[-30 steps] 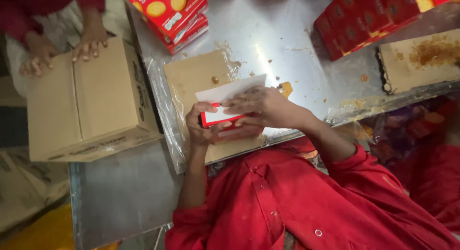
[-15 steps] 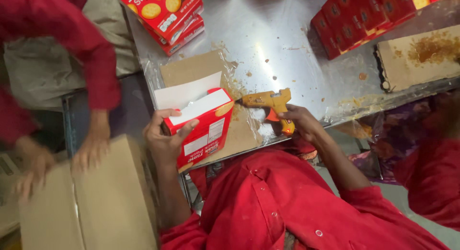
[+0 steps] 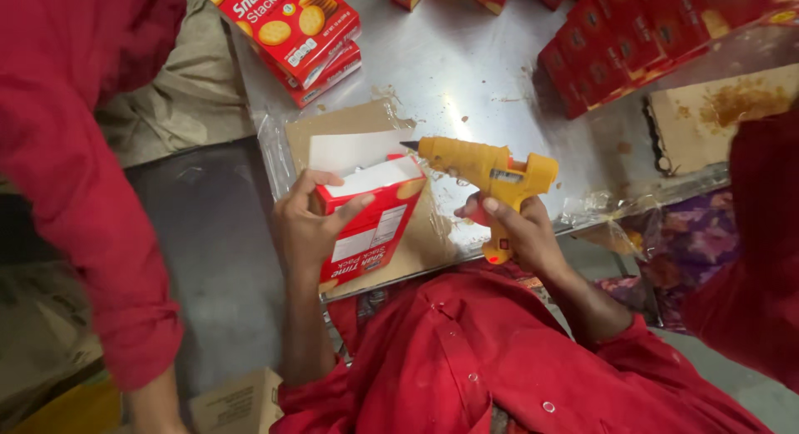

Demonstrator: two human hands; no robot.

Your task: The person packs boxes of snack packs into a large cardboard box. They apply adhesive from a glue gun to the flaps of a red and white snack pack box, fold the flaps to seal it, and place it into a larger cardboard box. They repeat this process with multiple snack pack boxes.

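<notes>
Nearest the camera, the person's left hand (image 3: 312, 226) is closed around a red biscuit carton (image 3: 366, 222), fingers wrapped over its upper end and thumb behind, holding it tilted just above the near edge of the counter (image 3: 466, 76). The carton's white end flap (image 3: 354, 151) stands open and upright, so that end does not look sealed yet.

Just to the right, the right hand (image 3: 520, 230) grips the handle of a yellow glue gun (image 3: 487, 172), 1 finger at the trigger. Its nozzle points left and sits just beside the open flap, near but apparently not touching. No bead of glue can be made out on the flap, so gluing and pressing the flap shut appear to remain.

Under both lies a brown cardboard sheet (image 3: 366, 122) spotted with dried glue. Farther back, more red cartons (image 3: 291, 26) lie stacked, and a row of red boxes (image 3: 632, 55) stands at the far right. A co-worker's red sleeve (image 3: 75, 168) hangs at the left.
</notes>
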